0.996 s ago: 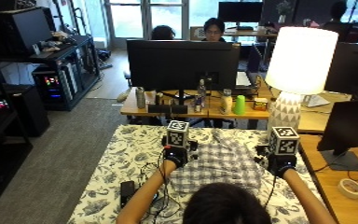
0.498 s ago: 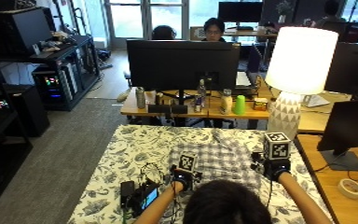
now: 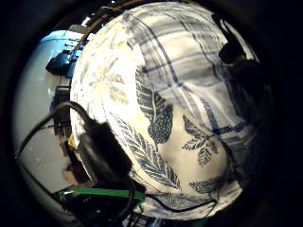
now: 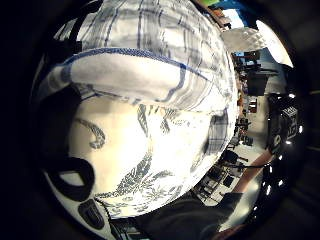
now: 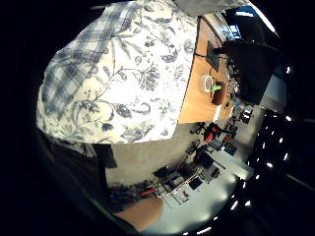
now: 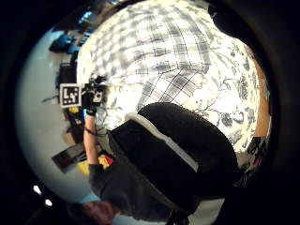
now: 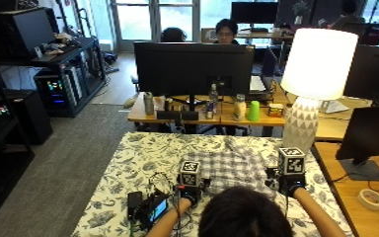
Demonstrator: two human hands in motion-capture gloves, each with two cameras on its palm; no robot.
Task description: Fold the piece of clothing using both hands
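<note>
Outside view showing a plaid shirt point(image 7: 232, 165) lying spread on the floral-clothed worktop point(image 7: 137, 163), just ahead of the person's head point(image 7: 242, 215). Left hand point(image 7: 189, 191) resting at the shirt's seven o'clock edge, a folded hem point(image 4: 135, 75) filling its thumb-side palm view, fingers seemingly grasping it. Right hand point(image 7: 291, 185) sitting at the four o'clock edge; cannot tell how its fingers are lying.
</note>
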